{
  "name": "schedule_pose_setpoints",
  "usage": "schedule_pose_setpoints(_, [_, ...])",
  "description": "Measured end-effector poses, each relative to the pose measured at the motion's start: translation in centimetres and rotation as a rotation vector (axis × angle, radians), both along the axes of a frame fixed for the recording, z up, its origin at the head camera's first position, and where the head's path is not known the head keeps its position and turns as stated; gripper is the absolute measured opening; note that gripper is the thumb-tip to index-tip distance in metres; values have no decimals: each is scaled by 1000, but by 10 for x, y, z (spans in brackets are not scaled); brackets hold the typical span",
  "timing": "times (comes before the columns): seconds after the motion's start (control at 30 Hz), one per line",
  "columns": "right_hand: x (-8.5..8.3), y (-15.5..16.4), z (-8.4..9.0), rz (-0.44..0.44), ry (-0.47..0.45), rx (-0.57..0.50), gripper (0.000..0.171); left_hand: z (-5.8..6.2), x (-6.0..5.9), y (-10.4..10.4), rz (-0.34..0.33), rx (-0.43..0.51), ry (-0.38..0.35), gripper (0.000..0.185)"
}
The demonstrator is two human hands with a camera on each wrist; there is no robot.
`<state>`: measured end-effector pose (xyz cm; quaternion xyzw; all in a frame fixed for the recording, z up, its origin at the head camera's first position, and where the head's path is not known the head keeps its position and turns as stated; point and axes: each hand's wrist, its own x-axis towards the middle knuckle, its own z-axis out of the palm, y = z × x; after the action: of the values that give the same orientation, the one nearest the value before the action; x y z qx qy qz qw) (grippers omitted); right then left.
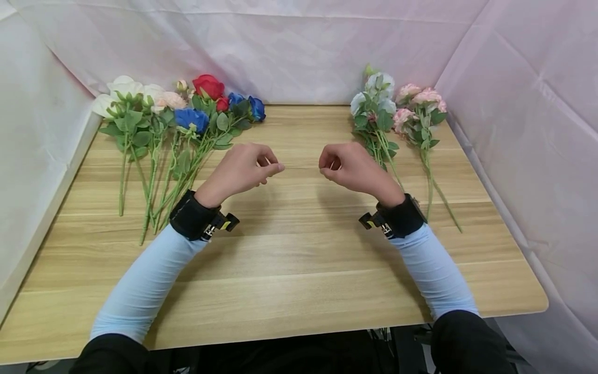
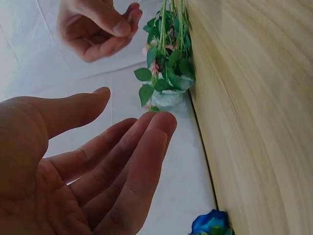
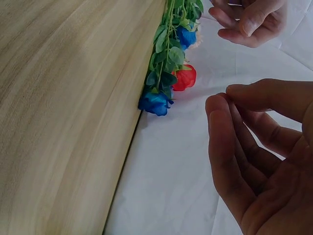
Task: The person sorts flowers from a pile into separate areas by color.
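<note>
Above the middle of the table, my left hand point(image 1: 240, 169) hangs with loosely bent fingers and nothing in it; in the left wrist view its thumb stands apart from the fingertips point(image 2: 164, 122). Facing it, my right hand point(image 1: 352, 166) is empty too, its fingers loosely curled and the thumb tip close to the index tip in the right wrist view. Left of my left hand lie artificial flowers: white roses point(image 1: 125, 88), a pale pink rose point(image 1: 170, 99), red roses point(image 1: 208, 86) and blue roses point(image 1: 192, 119). Beyond my right hand lie pale blue flowers point(image 1: 380, 85) and pink flowers point(image 1: 426, 97).
The wooden table point(image 1: 289, 280) has white cloth point(image 1: 303, 52) hanging behind it and at both sides. Green stems point(image 1: 154, 192) on the left and stems point(image 1: 439, 189) on the right point toward the front edge. Each wrist wears a black strap point(image 1: 193, 215) with a small camera.
</note>
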<state>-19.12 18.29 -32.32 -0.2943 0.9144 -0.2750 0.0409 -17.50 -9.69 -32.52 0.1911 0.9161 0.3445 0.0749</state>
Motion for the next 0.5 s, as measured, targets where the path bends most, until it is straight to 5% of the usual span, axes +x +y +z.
schedule_pose_setpoints(0.27, [0, 0, -3, 0, 11, 17, 5, -4, -14, -22, 66, -38, 26, 28])
schedule_pose_setpoints(0.5, [0, 0, -4, 5, 37, 48, 5, 3, -25, -56, 195, -86, 61, 36])
